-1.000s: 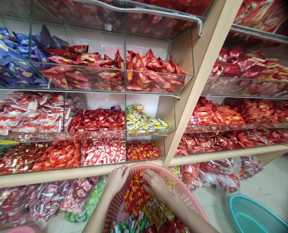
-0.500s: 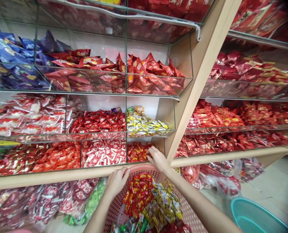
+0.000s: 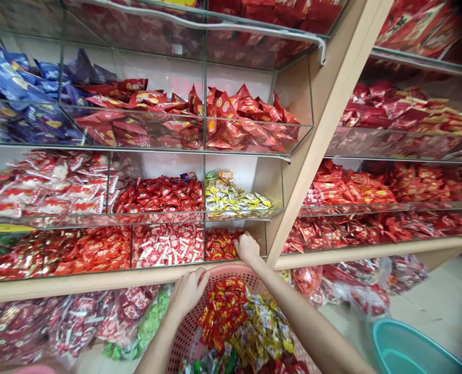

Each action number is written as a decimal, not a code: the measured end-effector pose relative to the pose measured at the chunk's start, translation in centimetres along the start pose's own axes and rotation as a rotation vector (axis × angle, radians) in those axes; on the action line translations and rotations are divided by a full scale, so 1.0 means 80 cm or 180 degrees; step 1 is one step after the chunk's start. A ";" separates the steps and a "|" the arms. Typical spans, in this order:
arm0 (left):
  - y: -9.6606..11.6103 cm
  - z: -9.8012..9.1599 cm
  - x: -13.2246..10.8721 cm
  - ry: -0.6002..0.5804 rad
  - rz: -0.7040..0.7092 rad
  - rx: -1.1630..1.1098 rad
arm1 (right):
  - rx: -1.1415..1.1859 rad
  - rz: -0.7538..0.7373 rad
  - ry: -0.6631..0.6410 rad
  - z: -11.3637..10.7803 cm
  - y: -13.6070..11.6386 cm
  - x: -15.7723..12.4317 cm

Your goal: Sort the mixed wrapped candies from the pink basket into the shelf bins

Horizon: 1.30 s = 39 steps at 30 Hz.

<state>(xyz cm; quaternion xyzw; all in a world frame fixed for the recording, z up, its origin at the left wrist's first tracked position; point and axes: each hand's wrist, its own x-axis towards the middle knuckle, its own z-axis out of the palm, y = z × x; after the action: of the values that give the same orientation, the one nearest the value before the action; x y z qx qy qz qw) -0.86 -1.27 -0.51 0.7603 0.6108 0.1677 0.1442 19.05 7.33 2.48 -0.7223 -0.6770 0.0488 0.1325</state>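
Observation:
My right hand (image 3: 247, 248) reaches up to the lower acrylic bin, its fingers at the small red-and-yellow packets (image 3: 221, 245) inside. I cannot tell if it holds any. My left hand (image 3: 187, 293) grips the rim of a pink perforated plastic basket (image 3: 187, 337). In the basket lies a heap of red packets (image 3: 223, 311) beside yellow packets (image 3: 260, 327), with mixed packets lower down, partly cut off by the frame's bottom edge.
Clear acrylic bins of wrapped sweets fill a wooden shelf (image 3: 98, 286) ahead and to the right. Under it sit plastic bags of sweets (image 3: 75, 324), including a green one (image 3: 148, 322). A teal plastic basin (image 3: 413, 348) stands on the tiled floor (image 3: 429, 306) at lower right.
My right hand has risen from the basket to the acrylic bin, first reaching its front edge, then sitting slightly further right. My left hand remains on the basket rim.

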 end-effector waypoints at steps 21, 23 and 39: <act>0.001 0.001 0.000 0.0006 -0.0025 0.0001 | 0.0793 -0.0030 0.0531 0.014 0.042 -0.002; 0.001 0.000 0.000 0.0010 -0.0017 -0.0007 | 0.0825 -0.0020 0.0533 0.017 0.040 -0.003; 0.003 -0.002 -0.001 -0.0047 -0.0051 -0.0026 | 0.3979 -0.0294 0.0297 -0.003 0.058 -0.084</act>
<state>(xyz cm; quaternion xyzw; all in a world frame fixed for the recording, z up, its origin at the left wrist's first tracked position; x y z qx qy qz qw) -0.71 -1.37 -0.26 0.7560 0.6151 0.1634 0.1531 23.06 0.44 0.79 -0.4797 -0.5444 0.3981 0.5612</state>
